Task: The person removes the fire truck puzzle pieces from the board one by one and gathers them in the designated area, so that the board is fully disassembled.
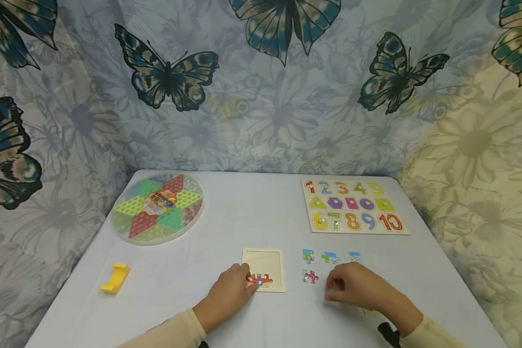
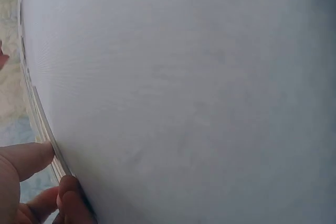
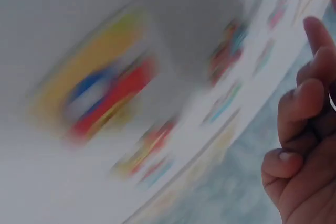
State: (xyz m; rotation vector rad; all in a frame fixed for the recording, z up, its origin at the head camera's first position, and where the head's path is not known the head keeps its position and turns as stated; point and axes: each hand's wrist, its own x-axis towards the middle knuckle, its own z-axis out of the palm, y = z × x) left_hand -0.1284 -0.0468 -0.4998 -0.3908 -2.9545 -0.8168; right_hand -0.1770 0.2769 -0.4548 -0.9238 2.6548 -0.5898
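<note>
My left hand (image 1: 229, 290) grips the left edge of a small wooden puzzle tray (image 1: 277, 261), thumb towards its lower left corner. In the left wrist view the thumb and fingers pinch the thin edge of the tray (image 2: 44, 124). One red, yellow and blue puzzle piece (image 1: 261, 279) lies in the tray's lower left part. Over the table to the right hovers my right hand (image 1: 356, 286), fingers loosely bent with nothing seen in them. Beside it lie several loose pieces, among them a red one (image 1: 310, 276) and a blue-green one (image 1: 308, 255). A yellow piece with a blue wheel (image 3: 100, 85) appears blurred in the right wrist view.
A wooden number and shape board (image 1: 354, 207) lies at the back right. The round star-patterned game board (image 1: 158, 209) is at the back left. A curved yellow block (image 1: 115, 279) sits on the left of the white table (image 1: 243, 208). Butterfly-printed fabric surrounds the table.
</note>
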